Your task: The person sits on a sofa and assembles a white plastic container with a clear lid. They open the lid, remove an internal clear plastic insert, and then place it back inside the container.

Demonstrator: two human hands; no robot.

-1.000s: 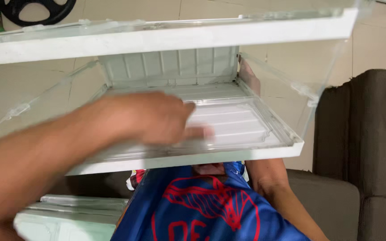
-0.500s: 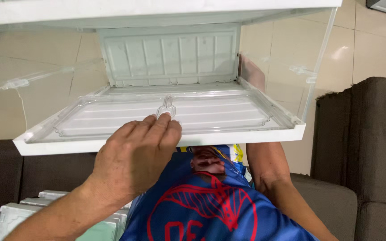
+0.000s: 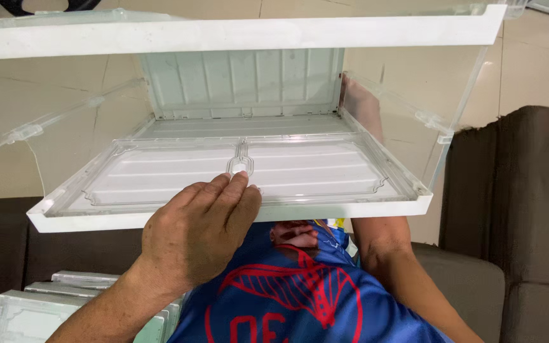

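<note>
A large clear plastic drawer [image 3: 414, 82] with white front rims is held up in front of me over my lap. Its lower panel [image 3: 312, 171] is a ribbed clear lid with a small clear tab [image 3: 239, 166] at its middle. My left hand [image 3: 198, 238] lies flat over the lower white front rim [image 3: 351, 208], fingertips resting on that tab. My right forearm runs up under the drawer. My right hand [image 3: 362, 111] shows only through the clear wall, gripping the drawer's right rear side.
I wear a blue shirt with a red print [image 3: 287, 298]. A brown sofa [image 3: 528, 222] surrounds me. Stacked white and clear panels [image 3: 27, 311] lie at the lower left. Pale floor tiles [image 3: 535, 63] lie beyond.
My left hand has pulled back from the middle of the lower panel to its front rim, and its fingertips now rest on the tab. The drawer has stayed up.
</note>
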